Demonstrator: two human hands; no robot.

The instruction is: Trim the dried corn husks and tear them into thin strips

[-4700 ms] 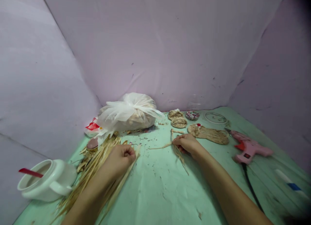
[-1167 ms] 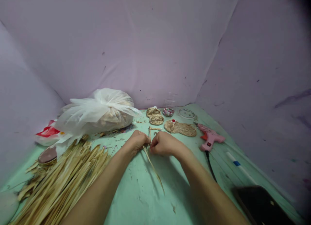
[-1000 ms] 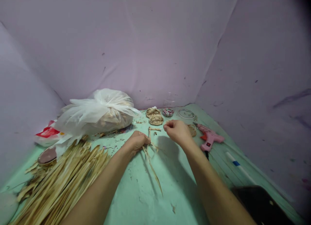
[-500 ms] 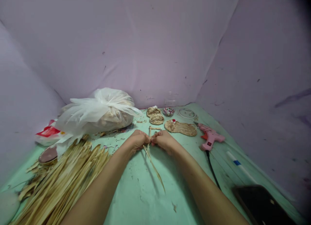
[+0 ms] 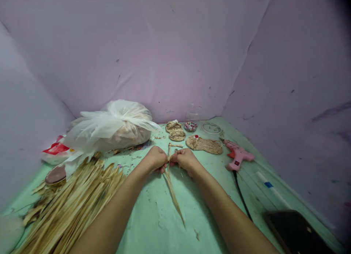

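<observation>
Close together over the middle of the table, my left hand [image 5: 157,159] and my right hand [image 5: 184,160] are both closed on a thin braid of dried leaf strips [image 5: 169,150]. The finished end of the braid bends to the right beyond my fingers. Loose tails of the strips [image 5: 172,191] hang down toward me between my forearms. My left fist grips at the left side, while the right thumb and fingers pinch at the right. Exactly which strand each hand holds is hidden by the fingers.
Left lie a pile of dried leaf strips [image 5: 79,206] and a tied white plastic bag [image 5: 117,122]. Behind my hands are woven slipper-shaped pieces [image 5: 205,145] and a tub of beads [image 5: 191,126]. A pink glue gun [image 5: 239,156], a white pen [image 5: 271,188] and a phone [image 5: 297,230] lie right.
My hands have drawn slightly apart, showing more of the braid between them. The hanging tails have shifted and look broader, and a thin strand now shows below my right hand.
</observation>
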